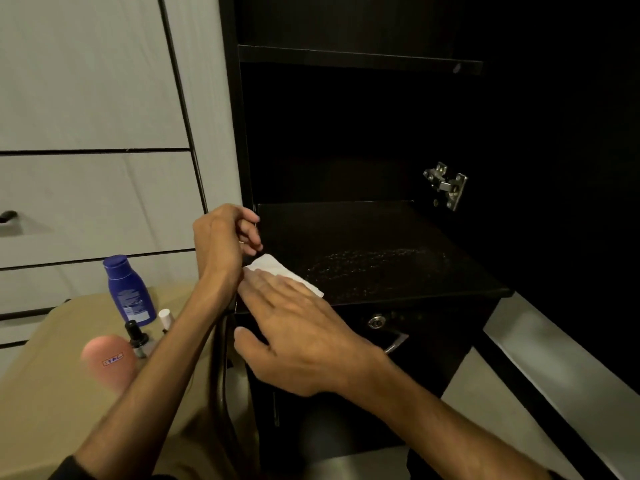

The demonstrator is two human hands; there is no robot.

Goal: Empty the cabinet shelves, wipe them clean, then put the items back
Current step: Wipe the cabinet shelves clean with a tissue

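A black cabinet stands open, its lower shelf point(381, 244) bare and dotted with droplets or specks point(367, 265). My right hand point(298, 330) lies flat with straight fingers on a white cloth point(277, 268) at the shelf's front left corner. My left hand point(221, 237) is by the cabinet's left side panel at shelf height, its fingers curled at the panel's edge. An upper shelf point(360, 58) is dark and looks bare.
To the left, a tan surface point(52, 393) holds a blue lotion bottle point(126, 289), a pink container point(110, 362), a dark-capped small bottle point(136, 337) and a white-capped one point(166, 318). Grey drawers point(93, 202) stand behind. A hinge point(446, 185) and a lock point(375, 322) are on the cabinet.
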